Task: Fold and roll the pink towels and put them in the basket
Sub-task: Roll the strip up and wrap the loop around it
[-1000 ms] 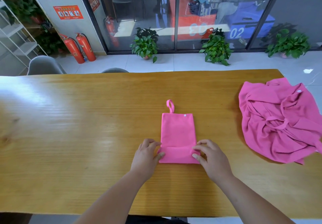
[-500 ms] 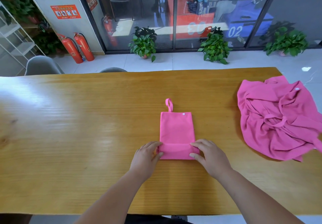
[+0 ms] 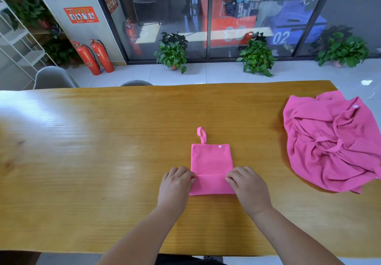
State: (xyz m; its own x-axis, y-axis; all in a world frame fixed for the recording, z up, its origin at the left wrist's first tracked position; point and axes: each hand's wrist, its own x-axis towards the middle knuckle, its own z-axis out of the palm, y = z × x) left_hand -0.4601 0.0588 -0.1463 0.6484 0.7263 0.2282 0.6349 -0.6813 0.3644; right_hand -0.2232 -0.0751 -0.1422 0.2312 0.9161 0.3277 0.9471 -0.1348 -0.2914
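A folded pink towel [image 3: 210, 161] lies flat in the middle of the wooden table [image 3: 103, 151], its hanging loop pointing away from me and a white snap near its far right corner. Its near end is turned over into a flap. My left hand [image 3: 175, 186] pinches the flap's left edge with curled fingers. On the opposite side, my right hand [image 3: 247, 186] pinches the right edge. A crumpled heap of pink towels [image 3: 329, 147] sits at the table's right end. No basket is in view.
Beyond the table's far edge stand two grey chairs [image 3: 53, 78], potted plants [image 3: 172, 55], two red fire extinguishers [image 3: 94, 57] and a glass wall. A white shelf rack [image 3: 18, 44] is at the far left.
Both hands have moved the turned-over near end of the towel a little farther from me, and the flat part beyond the flap has become shorter.
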